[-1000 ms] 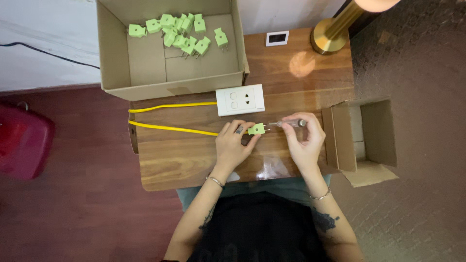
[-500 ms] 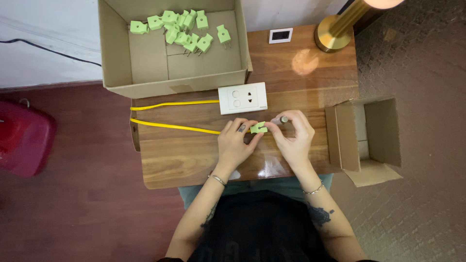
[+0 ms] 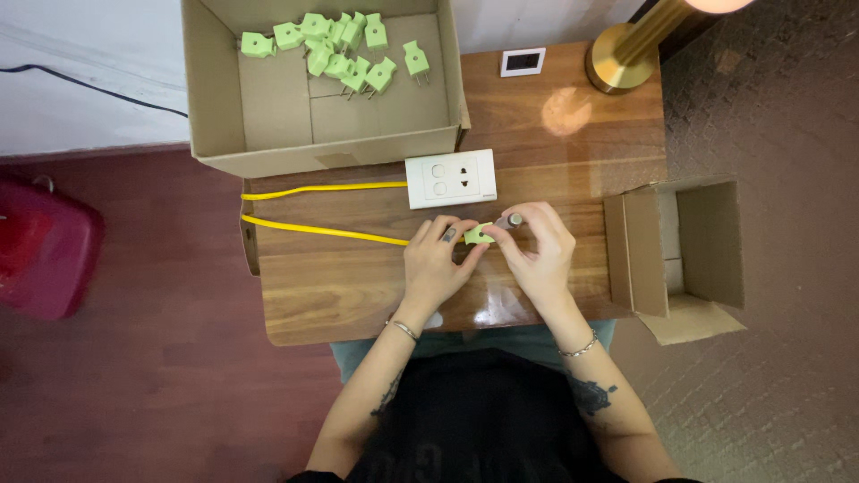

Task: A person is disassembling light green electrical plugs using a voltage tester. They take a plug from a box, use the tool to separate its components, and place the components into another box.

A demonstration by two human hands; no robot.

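The fingers (image 3: 455, 236) of the left hand (image 3: 436, 266) pinch a small green plug (image 3: 479, 235) from its nine o'clock side, and the fingers of the right hand (image 3: 540, 253) close on it from three o'clock, with a thin grey tool (image 3: 510, 220) gripped between them just at the plug's one o'clock. The plug sits above the wooden surface (image 3: 340, 286), between the two hands, near the middle of the near half. A yellow cable (image 3: 322, 230) runs off from the left hand toward nine o'clock, bends at the surface's left edge and comes back along a second line to a white socket plate (image 3: 450, 179), which lies just at twelve o'clock of the hands. Both wrists carry a thin bracelet. Beyond the plate, at eleven o'clock, stands an open cardboard box (image 3: 215, 80) with a heap of the same green plugs (image 3: 335, 45) in its far part. At three o'clock of the hands a smaller box (image 3: 707, 241) lies open at the surface's right edge. At one o'clock stands the brass base of a lamp (image 3: 622, 63), with a small white square frame (image 3: 523, 62) beside it at its nine o'clock. On the floor at nine o'clock, well apart, is a red bag (image 3: 40, 255).
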